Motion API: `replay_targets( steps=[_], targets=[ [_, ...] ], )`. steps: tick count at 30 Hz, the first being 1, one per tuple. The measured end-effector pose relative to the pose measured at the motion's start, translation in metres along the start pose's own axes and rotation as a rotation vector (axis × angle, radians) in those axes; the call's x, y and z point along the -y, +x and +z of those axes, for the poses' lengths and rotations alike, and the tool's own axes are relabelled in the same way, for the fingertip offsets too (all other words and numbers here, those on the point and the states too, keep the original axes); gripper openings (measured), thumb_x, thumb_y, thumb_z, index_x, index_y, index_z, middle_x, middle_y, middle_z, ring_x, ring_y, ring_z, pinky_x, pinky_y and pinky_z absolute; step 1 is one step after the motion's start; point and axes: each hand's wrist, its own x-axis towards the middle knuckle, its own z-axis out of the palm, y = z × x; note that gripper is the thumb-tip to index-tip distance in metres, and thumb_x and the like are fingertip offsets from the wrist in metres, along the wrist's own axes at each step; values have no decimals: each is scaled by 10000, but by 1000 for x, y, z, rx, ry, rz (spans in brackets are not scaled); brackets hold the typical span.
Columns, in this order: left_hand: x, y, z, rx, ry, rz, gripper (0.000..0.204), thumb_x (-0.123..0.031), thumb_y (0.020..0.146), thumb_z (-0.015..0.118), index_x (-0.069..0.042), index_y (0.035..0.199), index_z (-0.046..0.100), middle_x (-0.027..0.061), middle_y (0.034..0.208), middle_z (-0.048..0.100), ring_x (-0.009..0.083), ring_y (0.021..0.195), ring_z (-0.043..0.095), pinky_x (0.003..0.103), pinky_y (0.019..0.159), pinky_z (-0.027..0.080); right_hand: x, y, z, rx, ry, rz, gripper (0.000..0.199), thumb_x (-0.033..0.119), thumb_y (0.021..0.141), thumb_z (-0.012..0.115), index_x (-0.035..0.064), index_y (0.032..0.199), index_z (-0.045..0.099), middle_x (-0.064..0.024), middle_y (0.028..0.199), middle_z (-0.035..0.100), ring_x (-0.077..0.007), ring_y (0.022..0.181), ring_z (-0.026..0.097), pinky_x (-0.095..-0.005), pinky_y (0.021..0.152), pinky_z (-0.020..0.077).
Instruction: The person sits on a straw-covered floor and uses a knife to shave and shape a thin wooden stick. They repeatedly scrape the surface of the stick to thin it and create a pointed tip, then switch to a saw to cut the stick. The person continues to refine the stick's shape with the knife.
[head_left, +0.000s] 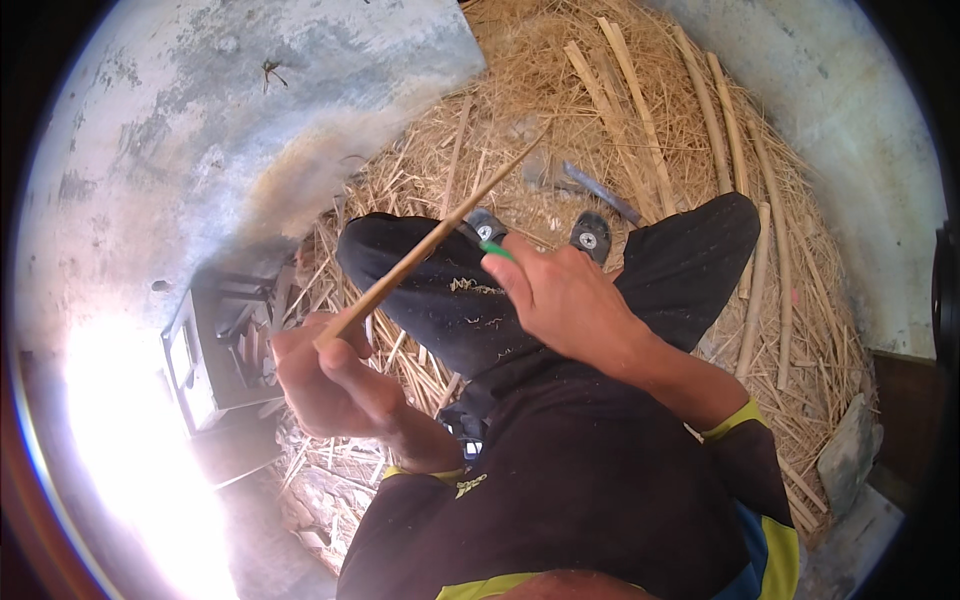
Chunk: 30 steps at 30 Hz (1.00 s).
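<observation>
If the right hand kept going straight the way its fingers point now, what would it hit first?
Most likely the thin cane strip that the left hand holds: the right hand, gripping something green, points up-left toward it. Past it lies the dark-trousered knee; depth is unclear.

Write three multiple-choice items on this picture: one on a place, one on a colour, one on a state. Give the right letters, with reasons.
1. Where do the long cane poles lie?
A. on the straw litter
B. across the lap
C. against the metal box

2. What colour is the small thing in the right hand?
A. red
B. green
C. white

3. How is the thin cane strip held?
A. lying loose
B. gripped in the left hand, slanting up to the right
C. bent double

Answers: 1 A, they rest on the straw beyond the knees; 2 B, a green tip shows at the fingers; 3 B, the fist closes on its lower end.
</observation>
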Motion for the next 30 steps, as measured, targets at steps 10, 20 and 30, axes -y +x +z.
replay_targets(
  steps=[10,20,30],
  targets=[
    [-10,9,8,23,24,-58,433,-391,989,524,1,805,535,60,608,504,113,561,412,231,466,299,18,-5,8,-181,-143,-150,309,338,992,485,53,876,508,-156,483,535,-362,462,596,-460,426,475],
    [-13,4,12,-6,-27,-14,432,-369,986,537,16,791,533,68,621,502,110,563,413,234,479,316,22,-16,5,-157,-4,-164,274,298,981,517,31,924,534,-197,530,542,-408,516,584,-494,487,463],
    [-13,6,15,-16,-27,-63,522,-443,974,528,53,809,548,84,639,498,133,542,457,233,464,367,-16,-1,14,-156,-66,20,388,381,1003,441,12,963,556,-224,562,581,-426,547,615,-513,508,495]
  ],
)
